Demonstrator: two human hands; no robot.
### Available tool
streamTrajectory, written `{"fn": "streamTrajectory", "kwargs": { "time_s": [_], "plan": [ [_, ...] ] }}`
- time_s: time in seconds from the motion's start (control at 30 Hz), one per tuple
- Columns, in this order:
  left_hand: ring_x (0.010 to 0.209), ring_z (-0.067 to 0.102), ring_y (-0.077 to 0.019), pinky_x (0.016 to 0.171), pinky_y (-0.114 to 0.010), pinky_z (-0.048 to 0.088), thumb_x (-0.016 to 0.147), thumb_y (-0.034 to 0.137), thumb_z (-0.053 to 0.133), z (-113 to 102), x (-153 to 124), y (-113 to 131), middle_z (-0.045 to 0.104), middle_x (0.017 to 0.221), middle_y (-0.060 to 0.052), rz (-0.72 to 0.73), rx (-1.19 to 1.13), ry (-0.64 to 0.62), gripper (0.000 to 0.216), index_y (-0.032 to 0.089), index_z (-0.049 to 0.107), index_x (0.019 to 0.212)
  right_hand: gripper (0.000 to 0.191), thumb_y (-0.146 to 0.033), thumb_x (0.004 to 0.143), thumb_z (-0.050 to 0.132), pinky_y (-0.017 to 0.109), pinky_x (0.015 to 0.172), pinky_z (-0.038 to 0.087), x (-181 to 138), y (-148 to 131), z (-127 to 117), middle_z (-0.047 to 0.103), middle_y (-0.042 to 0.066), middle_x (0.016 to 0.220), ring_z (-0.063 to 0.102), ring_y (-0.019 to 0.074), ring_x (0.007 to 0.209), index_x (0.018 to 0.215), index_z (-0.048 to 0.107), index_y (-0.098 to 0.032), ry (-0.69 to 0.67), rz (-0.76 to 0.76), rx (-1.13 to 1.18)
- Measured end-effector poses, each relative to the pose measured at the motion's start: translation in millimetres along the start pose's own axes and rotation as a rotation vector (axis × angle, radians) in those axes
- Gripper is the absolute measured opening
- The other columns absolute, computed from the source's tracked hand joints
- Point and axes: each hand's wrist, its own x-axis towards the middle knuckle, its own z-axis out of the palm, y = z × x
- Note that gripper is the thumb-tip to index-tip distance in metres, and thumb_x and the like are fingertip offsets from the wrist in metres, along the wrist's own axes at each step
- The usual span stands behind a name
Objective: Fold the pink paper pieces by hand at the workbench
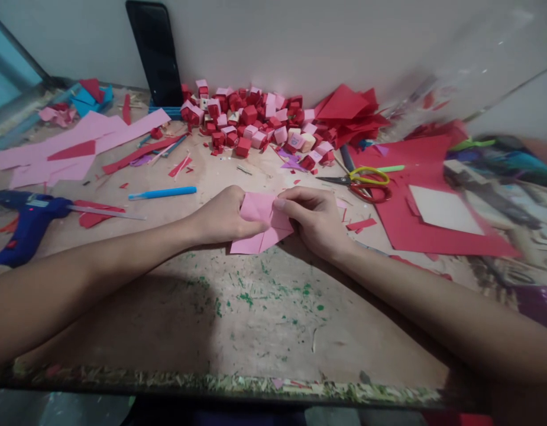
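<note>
Between my hands, above the middle of the table, is a piece of pink paper [258, 207] with crease lines and flaps at its lower edge. My left hand [224, 216] grips its left side, the thumb lying across the front. At the upper right edge, my right hand [315, 216] pinches the paper between thumb and fingers. The fingers behind the sheet are hidden. Nearest to my left hand on the table lies a blue pen [162, 193]. Scissors [355, 179] with one yellow and one red handle lie beyond my right hand.
Many small red and pink paper cubes [251, 118] are heaped at the back, beside a leaning black phone [154, 53]. A blue glue gun [29, 222] and pink paper strips [55, 148] lie left. Red sheets [415, 219] and blurred clutter [521, 195] occupy the right.
</note>
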Motion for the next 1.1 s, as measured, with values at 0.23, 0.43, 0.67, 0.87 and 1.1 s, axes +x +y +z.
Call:
{"fn": "streamTrajectory", "kwargs": {
  "time_s": [0.23, 0.43, 0.67, 0.87, 1.1],
  "plan": [
    [0.060, 0.055, -0.0131, 0.050, -0.024, 0.040, 0.078, 0.031, 0.079, -2, 2, -2, 0.064, 0.064, -0.001, 0.097, -0.091, 0.249, 0.022, 0.015, 0.068, 0.068, 0.027, -0.045, 0.077, 0.089, 0.026, 0.056, 0.045, -1, -5, 0, 0.068, -0.001, 0.070, 0.055, 0.0116, 0.060, 0.081, 0.078, -0.020, -0.088, 0.104, 0.119],
    [0.069, 0.064, -0.0168, 0.056, -0.025, 0.048, 0.077, 0.033, 0.082, -2, 3, -4, 0.074, 0.076, -0.006, 0.089, -0.156, 0.240, 0.022, 0.013, 0.075, 0.074, 0.035, -0.042, 0.078, 0.091, 0.025, 0.050, 0.041, -3, -7, -1, 0.061, -0.003, 0.057, 0.053, 0.0108, 0.052, 0.063, 0.069, -0.019, -0.079, 0.125, 0.054],
    [0.057, 0.059, -0.0129, 0.051, -0.024, 0.044, 0.076, 0.033, 0.079, -2, 7, -11, 0.070, 0.064, -0.004, 0.080, -0.188, 0.260, 0.023, 0.014, 0.071, 0.064, 0.033, -0.044, 0.076, 0.092, 0.027, 0.050, 0.047, -3, 3, 0, 0.063, -0.003, 0.059, 0.057, 0.0125, 0.052, 0.069, 0.071, -0.019, -0.047, 0.134, 0.162],
    [0.067, 0.064, -0.0149, 0.059, -0.025, 0.051, 0.077, 0.036, 0.081, -1, 6, -11, 0.074, 0.078, -0.005, 0.107, -0.234, 0.241, 0.021, 0.015, 0.075, 0.076, 0.030, -0.041, 0.077, 0.091, 0.026, 0.050, 0.044, -2, 0, -1, 0.064, -0.001, 0.061, 0.056, 0.0123, 0.054, 0.070, 0.074, -0.018, -0.025, 0.123, 0.100],
    [0.079, 0.065, -0.0122, 0.061, -0.022, 0.048, 0.068, 0.016, 0.070, -7, 13, -20, 0.070, 0.115, -0.003, 0.231, -0.363, 0.468, 0.035, 0.024, 0.059, 0.101, 0.031, -0.034, 0.076, 0.091, 0.028, 0.050, 0.043, 2, 3, 1, 0.055, -0.003, 0.059, 0.048, 0.0117, 0.052, 0.065, 0.065, -0.021, 0.070, 0.121, 0.301]
  ]
}}
